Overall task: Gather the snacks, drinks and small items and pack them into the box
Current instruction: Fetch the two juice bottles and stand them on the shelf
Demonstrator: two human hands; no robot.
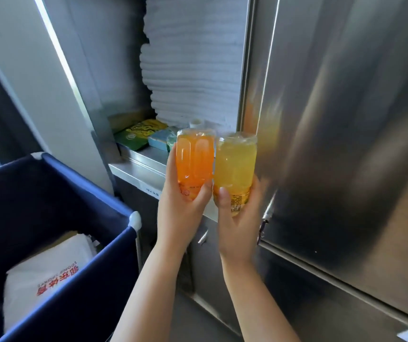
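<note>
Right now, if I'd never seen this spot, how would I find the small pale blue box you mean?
Start at the tall stack of folded white towels in the steel cabinet. On the metal shelf at its foot lies a row of small packets, behind the orange drink bottle in the left hand. The pale blue box sits right of the green-and-yellow packet, the only blue one.

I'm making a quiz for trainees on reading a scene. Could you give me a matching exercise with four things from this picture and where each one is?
Things:
1. orange bottle
2. yellow bottle
3. stack of white towels
4. white bag with red print

Places:
A. inside the blue fabric bin
B. held in the right hand
C. on the steel shelf, behind the bottles
D. held in the left hand

Pairs: 1-D, 2-B, 3-C, 4-A
</note>
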